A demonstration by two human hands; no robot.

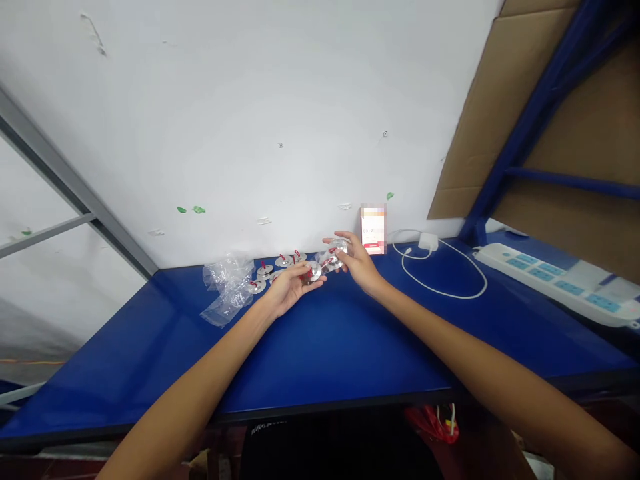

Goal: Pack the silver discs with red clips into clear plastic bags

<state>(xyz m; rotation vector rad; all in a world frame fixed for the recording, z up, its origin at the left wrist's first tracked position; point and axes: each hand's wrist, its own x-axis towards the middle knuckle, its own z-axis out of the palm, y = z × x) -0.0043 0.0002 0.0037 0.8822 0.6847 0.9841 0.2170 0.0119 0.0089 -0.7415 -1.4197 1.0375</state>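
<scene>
A two-handed hold, thumbs uppermost

A shiny disc [315, 271] is pinched between the thumb and fingers of the left hand [289, 289], while a second disc [340, 245], bearing a red tag [333, 251], is gripped by the right hand [361, 267] (clear film seems to surround it, though this cannot be told for certain). Handling is probably best done by the rims, with light, even pressure, so that neither tag nor film is snagged. The left-hand disc is seen projecting past the thumb towards the right hand; the second is held mostly beneath the right thumb, above the blue table [325, 353], with further tagged discs [265, 272] spread beyond the left hand
</scene>
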